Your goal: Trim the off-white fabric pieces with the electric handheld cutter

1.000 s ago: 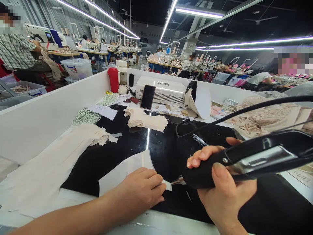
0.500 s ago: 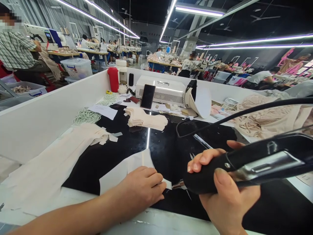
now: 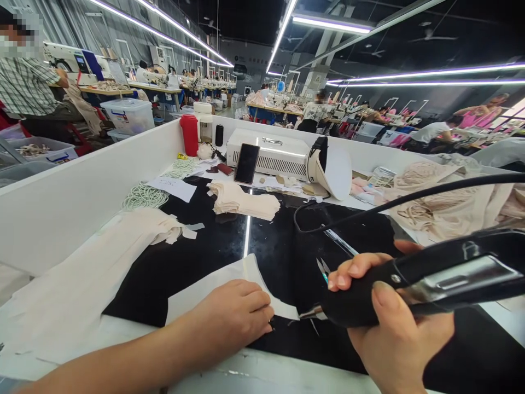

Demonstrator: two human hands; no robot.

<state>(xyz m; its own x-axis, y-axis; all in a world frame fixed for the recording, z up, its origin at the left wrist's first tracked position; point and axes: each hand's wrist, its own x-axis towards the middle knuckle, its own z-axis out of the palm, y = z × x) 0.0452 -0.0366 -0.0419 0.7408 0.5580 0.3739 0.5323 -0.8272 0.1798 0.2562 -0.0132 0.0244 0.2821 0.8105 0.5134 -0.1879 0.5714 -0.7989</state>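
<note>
My right hand [image 3: 404, 323] is wrapped round a black corded hand tool [image 3: 356, 306] with a silver lever on its side. The tool's narrow metal tip points left and meets the slim right end of a white fabric piece [image 3: 197, 295]. My left hand [image 3: 235, 309] presses on this fabric with curled fingers and covers its lower middle part. Thumb and fingertips are partly hidden there. Small thread snips [image 3: 323, 268] lie just beyond my right fingers, their handles hidden. Under the fabric is a glossy black work surface [image 3: 205, 241].
Stacked beige fabric pieces [image 3: 244, 200] lie ahead, a larger cream pile [image 3: 77, 279] at left. At the back stand a white metal box [image 3: 266, 150], a phone [image 3: 246, 163] and a red cup [image 3: 189, 135]. The tool's black cable [image 3: 369, 210] crosses the right side. A low white partition [image 3: 82, 202] encloses the table.
My right hand and the tool have moved right, uncovering more of the snips. The fabric's slim end now shows longer beyond my left hand, which has shifted slightly left.
</note>
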